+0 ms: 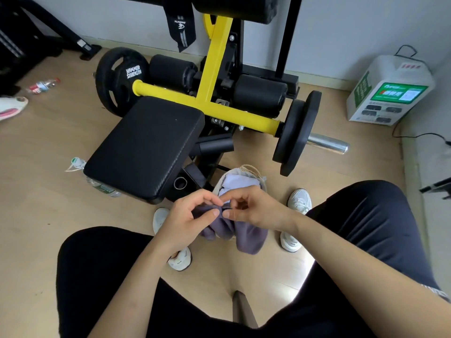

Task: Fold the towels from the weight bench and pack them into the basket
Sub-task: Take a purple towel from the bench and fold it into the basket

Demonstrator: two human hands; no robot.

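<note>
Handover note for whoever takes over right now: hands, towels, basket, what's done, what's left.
Left hand: pinches the top edge of the purple towel.
Right hand: pinches the same edge, right beside the left.
The purple towel hangs unfolded between the knees, in front of the basket.
The basket stands on the floor by the bench, between the feet.
Done: a white towel lies in the basket; the bench pad shows no towel.
Left: fold the purple towel and pack it into the basket.
</note>
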